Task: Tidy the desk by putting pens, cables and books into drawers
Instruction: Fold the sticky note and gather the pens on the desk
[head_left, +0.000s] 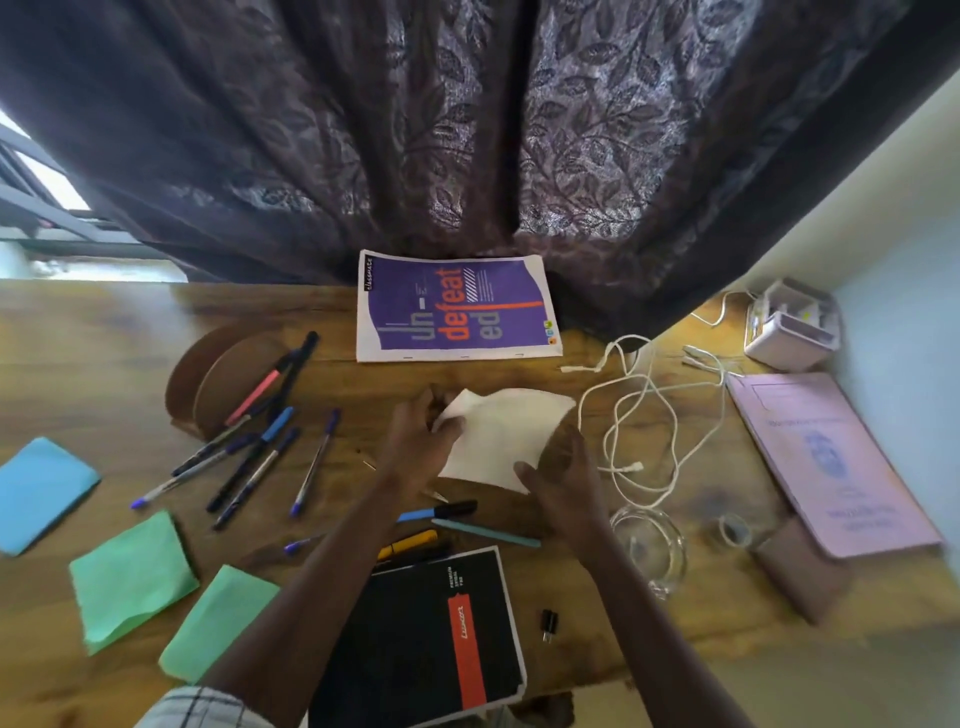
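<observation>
Both hands are on a white sheet of paper (501, 436) at the middle of the wooden desk (104, 332). My left hand (421, 441) pinches its left edge; my right hand (563, 480) holds its lower right corner. Several pens (249, 457) lie scattered to the left, and more pens (457, 519) lie just below my hands. A purple notebook (452, 309) lies at the back, a black notebook (431, 634) at the front edge, a pink book (831, 462) at the right. A tangled white cable (649, 415) lies right of the paper.
A brown wooden holder (218, 379) stands at the left. Blue (41, 488) and green (130, 577) paper pads lie at the front left. A white box (792, 322) sits in the back right corner. A clear coiled cable (649, 545), a small black plug (549, 623) and a dark curtain (467, 130) are also here.
</observation>
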